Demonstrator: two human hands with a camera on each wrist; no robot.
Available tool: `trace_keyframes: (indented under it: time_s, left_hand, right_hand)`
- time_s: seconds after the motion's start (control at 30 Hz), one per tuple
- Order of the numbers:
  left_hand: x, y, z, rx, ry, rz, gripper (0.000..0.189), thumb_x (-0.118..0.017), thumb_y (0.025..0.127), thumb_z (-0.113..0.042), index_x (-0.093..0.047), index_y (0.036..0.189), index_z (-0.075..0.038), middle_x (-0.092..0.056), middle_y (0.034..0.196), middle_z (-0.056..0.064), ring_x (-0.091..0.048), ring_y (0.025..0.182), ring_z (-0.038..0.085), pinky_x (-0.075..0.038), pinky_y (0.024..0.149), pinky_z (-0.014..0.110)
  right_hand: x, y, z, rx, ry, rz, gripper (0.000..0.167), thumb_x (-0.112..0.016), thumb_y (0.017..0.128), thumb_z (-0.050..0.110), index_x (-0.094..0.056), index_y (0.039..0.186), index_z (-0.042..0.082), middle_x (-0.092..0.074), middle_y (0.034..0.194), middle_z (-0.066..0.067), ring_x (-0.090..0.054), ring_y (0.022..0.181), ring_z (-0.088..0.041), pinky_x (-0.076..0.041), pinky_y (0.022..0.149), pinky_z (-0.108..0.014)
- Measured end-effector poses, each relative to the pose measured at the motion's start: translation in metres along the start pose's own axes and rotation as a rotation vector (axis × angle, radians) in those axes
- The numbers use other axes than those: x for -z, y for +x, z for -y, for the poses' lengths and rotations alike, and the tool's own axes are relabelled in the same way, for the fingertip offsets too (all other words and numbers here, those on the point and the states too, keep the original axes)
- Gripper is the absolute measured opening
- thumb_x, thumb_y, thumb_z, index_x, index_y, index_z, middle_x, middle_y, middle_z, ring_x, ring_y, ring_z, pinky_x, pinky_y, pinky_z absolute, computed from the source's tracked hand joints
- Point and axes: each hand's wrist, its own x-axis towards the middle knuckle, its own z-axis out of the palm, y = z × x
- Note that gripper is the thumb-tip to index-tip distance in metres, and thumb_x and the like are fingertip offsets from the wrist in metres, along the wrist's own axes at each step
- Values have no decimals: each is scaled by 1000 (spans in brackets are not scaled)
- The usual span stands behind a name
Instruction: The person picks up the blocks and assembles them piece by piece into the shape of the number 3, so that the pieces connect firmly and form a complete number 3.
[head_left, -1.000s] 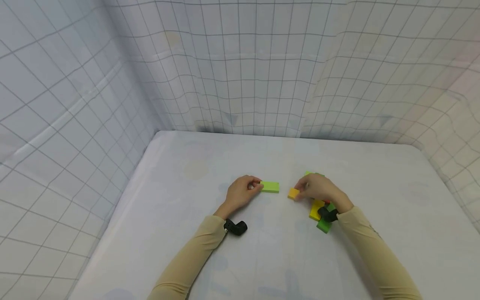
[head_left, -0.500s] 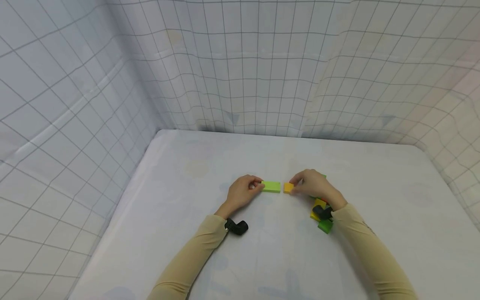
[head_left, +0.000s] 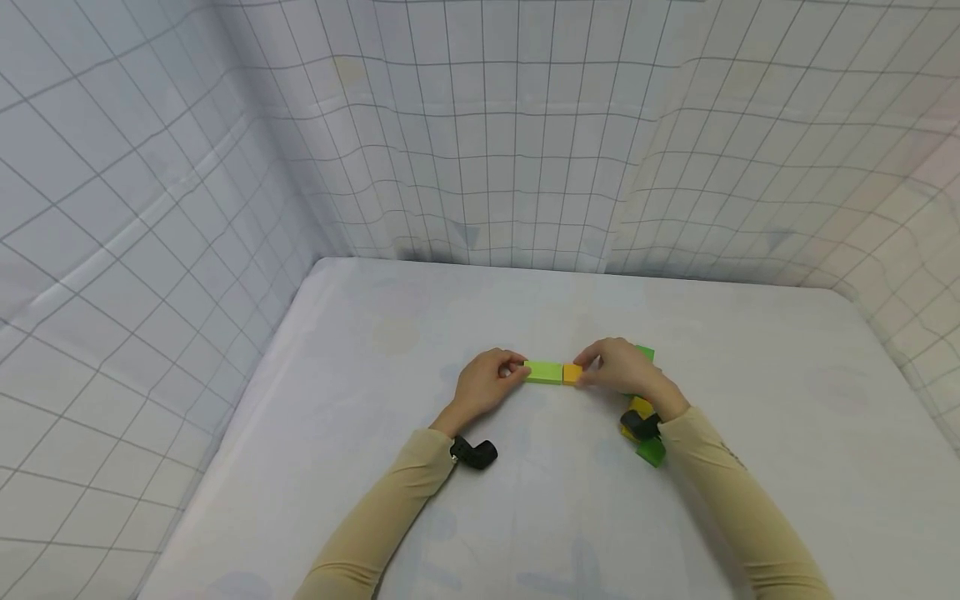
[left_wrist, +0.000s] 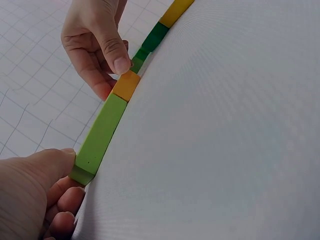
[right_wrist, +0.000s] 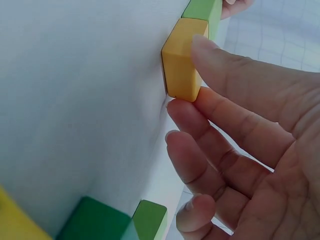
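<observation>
A long light green block (head_left: 543,372) lies flat on the white tabletop, its left end pinched between the thumb and fingers of my left hand (head_left: 486,385). Against its right end sits a short orange block (head_left: 572,374), in line with it. My right hand (head_left: 624,367) pinches that orange block between thumb and fingers. In the left wrist view the green block (left_wrist: 101,135) and the orange block (left_wrist: 127,86) meet end to end. From the right wrist, the thumb lies on the orange block (right_wrist: 181,57) and fingertips touch its near end.
Beneath and beside my right forearm is a loose group of blocks, with a green block (head_left: 651,452) and a yellow block (head_left: 641,407) showing; the arm hides part of it. Grid-patterned white curtains (head_left: 480,150) enclose the table's back and sides.
My right hand has brought the orange block leftward and turned it square, closing the gap to the light green block. The left hand has stayed almost still on the green block.
</observation>
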Motion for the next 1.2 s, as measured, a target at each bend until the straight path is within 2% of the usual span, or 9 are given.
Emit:
trace_keyframes:
  time_s: [0.73, 0.83, 1.0, 1.2]
  left_hand:
    - [0, 1, 1, -15, 12, -10, 28, -64, 91, -36, -71, 107, -15, -58, 81, -8, -48, 68, 7, -38, 59, 23]
    - [1, 0, 0, -11, 14, -8, 28, -64, 91, -37, -71, 107, -15, -58, 81, -8, -48, 69, 7, -38, 59, 23]
    - [1, 0, -1, -9, 16, -7, 28, -63, 91, -36, -71, 108, -15, -58, 82, -8, -48, 69, 7, -39, 60, 24]
    - [1, 0, -1, -11, 16, -7, 27, -63, 91, -35, -71, 108, -15, -57, 81, -8, -48, 69, 8, -38, 60, 24]
  right_hand:
    - [-3, 2, 0, 18, -27, -4, 31, -75, 82, 18, -70, 109, 5, -66, 102, -4, -53, 79, -18, -43, 69, -33]
    - [-3, 1, -2, 44, -13, -6, 34, -75, 83, 20, -69, 112, 4, -65, 103, -5, -54, 80, -18, -44, 69, -33]
    - [8, -5, -11, 93, 27, -87, 36, -71, 86, 25, -68, 115, 4, -65, 101, -5, -54, 81, -20, -44, 69, -34]
    - [36, -15, -31, 24, 32, -186, 31, -66, 91, 28, -68, 110, 4, -65, 102, -8, -52, 86, -24, -44, 69, -35]
